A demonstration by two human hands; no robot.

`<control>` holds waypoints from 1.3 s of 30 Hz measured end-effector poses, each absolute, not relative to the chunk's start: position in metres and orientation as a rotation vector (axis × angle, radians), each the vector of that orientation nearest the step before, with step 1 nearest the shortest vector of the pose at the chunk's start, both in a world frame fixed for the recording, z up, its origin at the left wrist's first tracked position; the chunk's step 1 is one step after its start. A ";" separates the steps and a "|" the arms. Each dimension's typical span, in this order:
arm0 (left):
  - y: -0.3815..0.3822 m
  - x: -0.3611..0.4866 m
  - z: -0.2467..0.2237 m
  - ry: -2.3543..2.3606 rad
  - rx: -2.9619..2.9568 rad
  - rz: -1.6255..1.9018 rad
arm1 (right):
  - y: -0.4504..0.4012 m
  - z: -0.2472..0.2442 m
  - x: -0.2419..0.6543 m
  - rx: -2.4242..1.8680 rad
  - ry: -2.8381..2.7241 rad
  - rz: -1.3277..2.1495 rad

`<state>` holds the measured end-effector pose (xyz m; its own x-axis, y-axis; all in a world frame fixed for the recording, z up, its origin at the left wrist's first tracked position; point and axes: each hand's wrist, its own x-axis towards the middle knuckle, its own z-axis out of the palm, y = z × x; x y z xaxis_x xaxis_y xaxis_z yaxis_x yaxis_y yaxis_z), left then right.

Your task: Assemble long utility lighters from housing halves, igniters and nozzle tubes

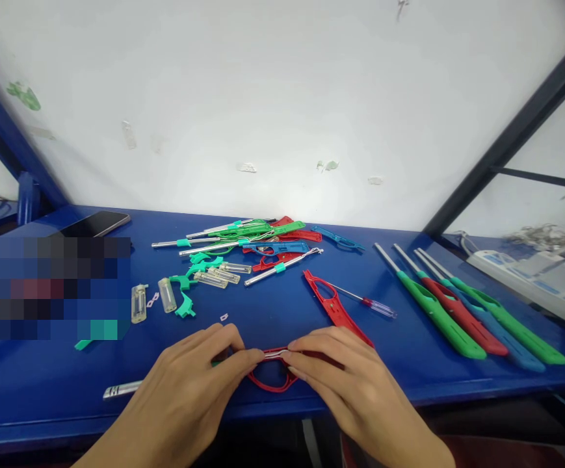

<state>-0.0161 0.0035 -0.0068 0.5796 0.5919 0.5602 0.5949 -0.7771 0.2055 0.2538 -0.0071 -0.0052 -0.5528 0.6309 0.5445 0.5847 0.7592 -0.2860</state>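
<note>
holding a red half-shell [275, 390] at the near edge of a blue bench [267, 312], a person works at the thin white wires [275, 355] along its upper side. the left grip [199, 370] is narrow, pinched on the shell by one end of the wires; the right grip [348, 370] pinches it by the other. this piece lies uncovered and looks only part built. a metal tube [122, 390] juts out past the left grip, its joint hidden. just beyond the right grip rests a loose red cover [337, 311], near a screwdriver [380, 308].

at right, four closed lighters [443, 318], two green, one red and one blue, lie side by side and appear finished. much seems left: a heap of open shells [238, 232] and tubes toward the back, and, left of centre, clear tanks [168, 295], teal parts [185, 306] and small white clips [153, 299], all unfitted.
</note>
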 end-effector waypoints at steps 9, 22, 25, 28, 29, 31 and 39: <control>0.003 -0.014 -0.010 -1.060 -2.796 -0.997 | -0.007 -0.004 0.254 -0.896 -2.323 0.068; 0.004 -0.015 -0.010 -1.038 -2.750 -0.994 | -0.004 -0.006 0.252 -0.844 -2.327 -0.032; 0.004 -0.015 -0.011 -1.031 -2.755 -1.002 | -0.006 -0.005 0.253 -0.862 -2.338 -0.012; 0.004 -0.016 -0.012 -1.025 -2.760 -1.000 | -0.008 -0.005 0.254 -0.875 -2.347 -0.009; 0.004 -0.016 -0.013 -1.023 -2.768 -0.992 | -0.008 -0.005 0.255 -0.880 -2.351 -0.012; 0.003 -0.016 -0.012 -1.022 -2.773 -0.987 | -0.008 -0.006 0.255 -0.883 -2.360 -0.026; 0.003 -0.019 -0.012 -1.040 -2.819 -0.965 | -0.007 -0.003 0.254 -0.874 -2.352 -0.014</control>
